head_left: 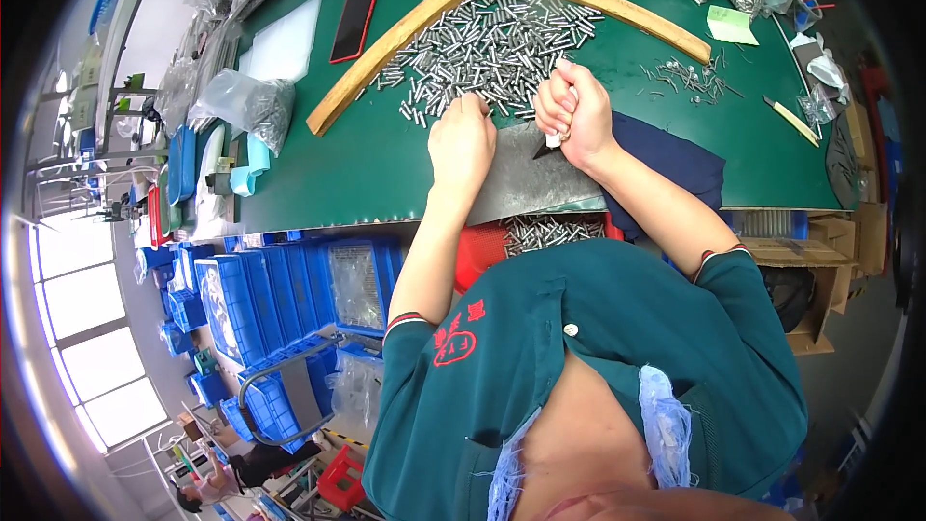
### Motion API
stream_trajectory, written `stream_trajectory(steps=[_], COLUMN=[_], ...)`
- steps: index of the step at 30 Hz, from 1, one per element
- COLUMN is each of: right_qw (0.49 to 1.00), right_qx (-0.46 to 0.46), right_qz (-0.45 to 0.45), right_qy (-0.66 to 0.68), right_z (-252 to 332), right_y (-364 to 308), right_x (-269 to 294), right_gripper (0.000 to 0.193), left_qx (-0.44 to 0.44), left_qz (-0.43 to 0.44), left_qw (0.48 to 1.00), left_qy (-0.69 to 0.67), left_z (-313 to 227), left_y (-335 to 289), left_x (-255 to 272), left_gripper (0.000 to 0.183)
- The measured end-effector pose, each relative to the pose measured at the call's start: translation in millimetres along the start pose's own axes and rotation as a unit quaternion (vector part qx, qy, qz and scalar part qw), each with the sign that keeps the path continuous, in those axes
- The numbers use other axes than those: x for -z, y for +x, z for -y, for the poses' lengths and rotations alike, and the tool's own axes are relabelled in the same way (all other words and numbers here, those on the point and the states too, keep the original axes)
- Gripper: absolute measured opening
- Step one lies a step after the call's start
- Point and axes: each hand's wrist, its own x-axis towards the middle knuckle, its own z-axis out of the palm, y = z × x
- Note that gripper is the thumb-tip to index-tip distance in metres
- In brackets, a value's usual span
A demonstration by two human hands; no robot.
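Green bench mat (386, 150) fills the upper half of my feed, w/ stacked blue bins (280, 299) on the floor at 8 o'clock and bright windows further out that way.

Main stock: a big heap of small metal pins (492, 39) at 12 o'clock, fenced by two curved wooden strips (410, 29) that meet in a peak above it. A smaller scatter of pins (690, 77) lies outside the fence at 2 o'clock, apart from the heap. More pins sit in a red tray (545, 232) just below the bench edge, near 6 o'clock of the hands. Can't tell which lot is processed and which isn't.

Left hand (463, 140) rests palm-down at the heap's near edge, fingers curled among the pins; whether it pinches one I can't tell. Right hand (571, 116) is a closed fist around a small white-handled tool (552, 142), dark tip poking out toward 8 o'clock, over a grey worn sheet (526, 183) that overhangs the bench edge.

Judgement: early-to-mid run. Heap is still large, the tray lot is far smaller, so most pins look left to do.

Elsewhere: red phone (353, 24) at 11 o'clock, bagged parts (251, 101) at 10 o'clock, dark blue cloth (675, 164) under the right forearm.
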Motion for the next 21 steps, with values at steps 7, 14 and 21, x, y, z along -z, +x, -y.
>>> stream_trajectory(steps=[7, 14, 21], right_qw=[1.000, 0.996, 0.995], right_qx=[-0.004, -0.008, 0.007], right_qz=[0.025, 0.078, 0.095], right_qy=[0.007, -0.037, 0.006], right_z=[0, -4, -2], right_y=[0, -7, -6], right_x=[3, 0, 4], right_gripper=[0.044, 0.045, 0.044], left_qx=[0.025, 0.049, 0.060], left_qz=[0.117, 0.090, 0.100], left_qw=[0.972, 0.972, 0.966], left_qy=[-0.202, -0.211, -0.229], left_z=[-18, -21, -22], left_y=[-33, -54, -52], left_x=[28, 13, 15], left_gripper=[0.017, 0.009, 0.009])
